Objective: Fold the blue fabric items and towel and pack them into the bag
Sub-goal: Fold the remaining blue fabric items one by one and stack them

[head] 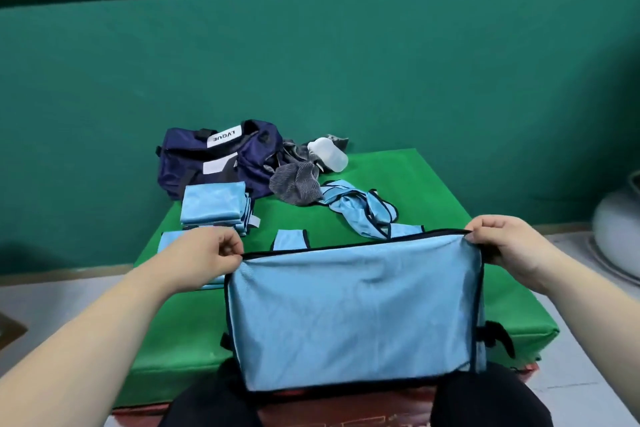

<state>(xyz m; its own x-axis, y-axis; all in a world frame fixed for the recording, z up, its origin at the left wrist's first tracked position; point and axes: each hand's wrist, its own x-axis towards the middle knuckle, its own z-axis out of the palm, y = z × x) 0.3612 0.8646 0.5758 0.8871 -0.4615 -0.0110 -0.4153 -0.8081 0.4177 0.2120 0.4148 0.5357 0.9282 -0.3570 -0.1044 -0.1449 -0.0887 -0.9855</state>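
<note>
A light blue fabric vest (353, 315) with dark trim hangs in front of me over the near edge of the green mat (311, 218). My left hand (211, 255) pinches its top left corner and my right hand (509, 246) pinches its top right corner. Its shoulder straps (291, 239) lie flat on the mat behind. A stack of folded blue items (214, 206) sits at the mat's left. A crumpled blue vest (360, 211) lies right of centre. A grey striped towel (294, 180) lies bunched by the navy duffel bag (214, 156) at the back left.
A translucent white bottle (329, 153) lies on its side behind the towel. A green wall rises behind the mat. A pale round object (616, 218) stands on the floor at the right. My dark-trousered knees (485, 399) are below the hanging vest.
</note>
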